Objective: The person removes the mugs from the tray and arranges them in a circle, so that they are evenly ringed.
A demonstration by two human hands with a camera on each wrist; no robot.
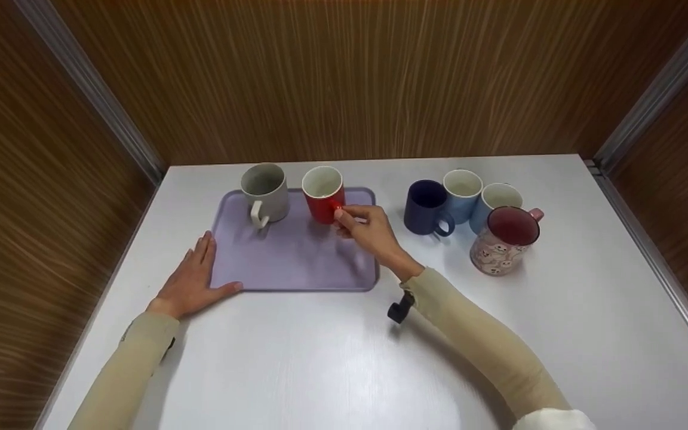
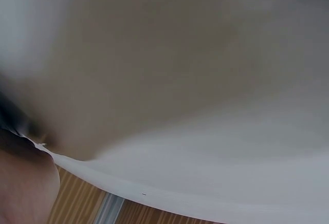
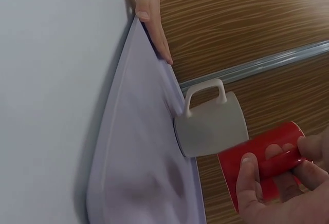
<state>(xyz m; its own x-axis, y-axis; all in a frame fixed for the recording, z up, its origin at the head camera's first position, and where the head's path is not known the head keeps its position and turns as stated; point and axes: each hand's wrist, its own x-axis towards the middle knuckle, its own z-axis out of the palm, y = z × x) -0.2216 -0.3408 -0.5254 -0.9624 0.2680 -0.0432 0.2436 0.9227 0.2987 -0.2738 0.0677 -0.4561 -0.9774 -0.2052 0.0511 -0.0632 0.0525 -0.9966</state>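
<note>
By its handle, my right hand (image 1: 371,230) grips a red mug (image 1: 322,206) with a white inside. The mug is upright over the back of a lilac tray (image 1: 284,263); the right wrist view shows its base (image 3: 229,185) raised off the tray, a shadow below. To its left a light grey mug (image 1: 266,194) stands on the tray, handle toward the front. My left hand (image 1: 192,280) lies with straight fingers at the tray's front left corner, fingers along the left side and thumb at the front edge. The left wrist view is mostly blurred sleeve and table.
Right of the tray, on the white table (image 1: 296,358), stand a dark blue mug (image 1: 421,212), two light blue mugs (image 1: 466,206) and a larger pink patterned mug (image 1: 496,254), grouped closely. Wood-patterned panels (image 1: 344,77) enclose the table at the back and sides.
</note>
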